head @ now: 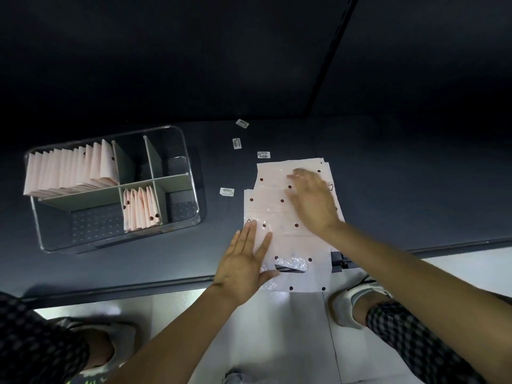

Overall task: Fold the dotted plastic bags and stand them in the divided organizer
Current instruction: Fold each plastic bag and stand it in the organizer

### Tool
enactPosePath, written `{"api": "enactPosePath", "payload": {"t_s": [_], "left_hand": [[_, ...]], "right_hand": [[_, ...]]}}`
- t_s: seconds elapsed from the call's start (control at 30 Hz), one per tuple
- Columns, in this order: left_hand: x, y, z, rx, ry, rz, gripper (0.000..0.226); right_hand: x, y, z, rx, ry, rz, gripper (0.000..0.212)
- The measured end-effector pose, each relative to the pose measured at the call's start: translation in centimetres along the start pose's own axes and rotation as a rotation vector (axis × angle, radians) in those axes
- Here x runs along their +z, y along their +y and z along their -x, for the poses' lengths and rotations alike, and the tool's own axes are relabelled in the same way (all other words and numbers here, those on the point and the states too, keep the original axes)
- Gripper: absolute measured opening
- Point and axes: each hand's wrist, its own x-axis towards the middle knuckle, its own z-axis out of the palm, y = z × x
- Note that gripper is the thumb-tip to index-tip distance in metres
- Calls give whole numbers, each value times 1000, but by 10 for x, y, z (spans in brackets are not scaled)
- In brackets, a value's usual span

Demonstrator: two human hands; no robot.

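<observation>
Left hand (243,261) flat, fingers straight and spread, palm pressing the near-left edge of the top dotted bag (288,217). Right hand (313,200) also flat and loose on the same bag, farther and to the right; its fingertips are motion-blurred. Neither hand grips anything.

The bag is thin, pale pink, glossy plastic with dark round dots and a die-cut handle slot at its near end, which overhangs the table edge. It lies on top of a loose stack of bags (324,164) of the same kind, whose corners fan out at the far right. Number in the stack cannot be told.

Table (166,253) is dark, matte grey-blue, with a rounded near edge. Four small white barcode stickers (226,192) lie scattered on it to the left of and beyond the stack.

Well to the left stands the organizer (191,173), a clear rounded-corner plastic tub with grey-green dividers. Far-left compartment holds a long row of folded bags (69,170) standing upright, tightly packed. Near-middle compartment holds about five more folded bags (141,209). The other compartments hold no bags.

Beyond the table is a dark wall; below, a pale glossy floor, two light shoes (352,303) and checked trousers.
</observation>
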Motion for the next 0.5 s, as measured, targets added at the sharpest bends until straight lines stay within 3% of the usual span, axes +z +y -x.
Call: {"api": "enactPosePath", "payload": {"t_s": [0.03, 0.1, 0.17, 0.2, 0.4, 0.5], "left_hand": [[-1, 1, 0, 5, -1, 2, 81], [-1, 2, 1, 18, 0, -1, 81], [-1, 2, 1, 16, 2, -11, 81], [-2, 2, 0, 13, 2, -16, 81], [-4, -6, 0, 16, 23, -54, 77], [-14, -14, -5, -11, 84, 57, 66]], "right_hand": [[6, -8, 18, -157, -5, -18, 46], [24, -20, 55, -378, -187, -1, 62], [35, -18, 83, -343, -400, 53, 73], [37, -10, 91, -305, -416, 79, 74], [12, 43, 115, -273, -342, 232, 75], [2, 39, 99, -279, -121, 159, 43]]}}
